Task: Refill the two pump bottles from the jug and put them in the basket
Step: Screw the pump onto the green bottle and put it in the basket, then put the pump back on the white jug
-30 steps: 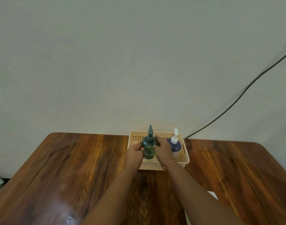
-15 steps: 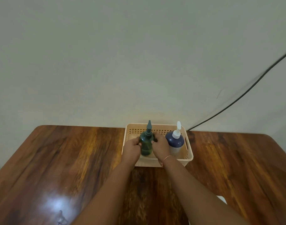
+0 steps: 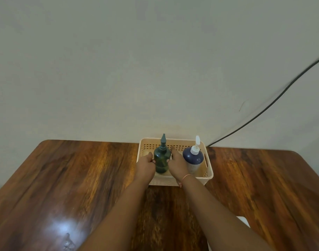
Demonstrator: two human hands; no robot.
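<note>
A dark green pump bottle (image 3: 161, 160) stands upright in the left half of the cream plastic basket (image 3: 209, 172) at the far edge of the table. My left hand (image 3: 145, 166) and my right hand (image 3: 176, 165) press against its two sides, fingers wrapped on its body. To its right in the same basket stands a dark blue pump bottle (image 3: 192, 157) with a white pump head. I see no jug that I can identify.
The basket rests on a glossy brown wooden table (image 3: 64, 178) against a pale wall. A black cable (image 3: 264, 109) runs down the wall to the basket's right rear. A white object's corner (image 3: 244, 221) shows beside my right forearm.
Both hands have lowered the green bottle into the basket, where its base now sits deeper. The view has shifted, so the basket appears further right.
</note>
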